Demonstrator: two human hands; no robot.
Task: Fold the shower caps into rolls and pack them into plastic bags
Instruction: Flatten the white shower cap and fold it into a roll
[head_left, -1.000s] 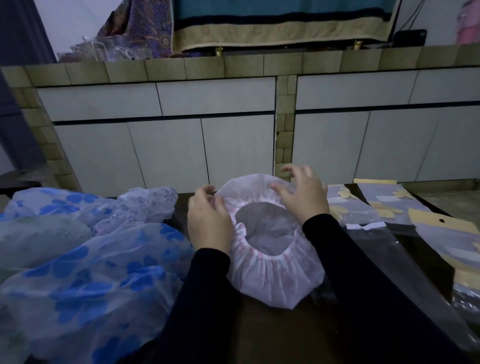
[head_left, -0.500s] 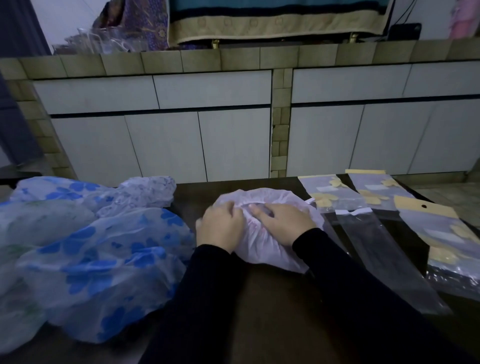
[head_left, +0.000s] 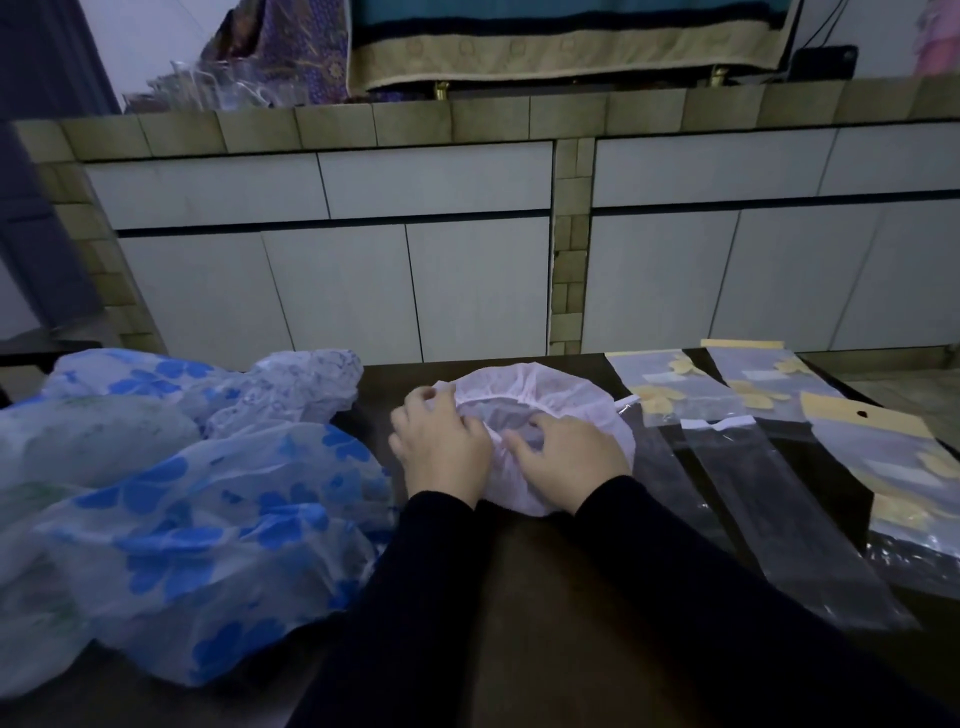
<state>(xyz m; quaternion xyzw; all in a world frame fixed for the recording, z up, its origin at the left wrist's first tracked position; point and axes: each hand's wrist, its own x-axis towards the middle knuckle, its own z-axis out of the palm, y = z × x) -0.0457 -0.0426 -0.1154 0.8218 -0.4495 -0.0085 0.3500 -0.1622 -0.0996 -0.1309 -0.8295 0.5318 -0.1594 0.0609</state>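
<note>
- A pale pink shower cap (head_left: 561, 395) lies on a dark brown counter (head_left: 545, 597), straight in front of the person, its gathered elastic opening facing up.
- The left hand (head_left: 441, 447) grips the cap's left rim with curled fingers; the right hand (head_left: 569, 460) rests on the cap's near right side, fingers bent and pressing into the opening. Both arms wear dark sleeves (head_left: 675, 597).
- Just right of the cap lie clear plastic bags (head_left: 779, 525), some with yellow header cards (head_left: 865, 418).
- Left of the cap sits a heap of more shower caps (head_left: 197, 519), white with blue flower prints.
- Beyond the cap, past the counter's far edge, stands a wall of pale cabinet panels (head_left: 337, 291) trimmed with small olive tiles (head_left: 569, 291).
- Above the cabinets a tiled ledge (head_left: 467, 119) carries patterned cloth (head_left: 561, 41) and some clear items, too dim to identify.
</note>
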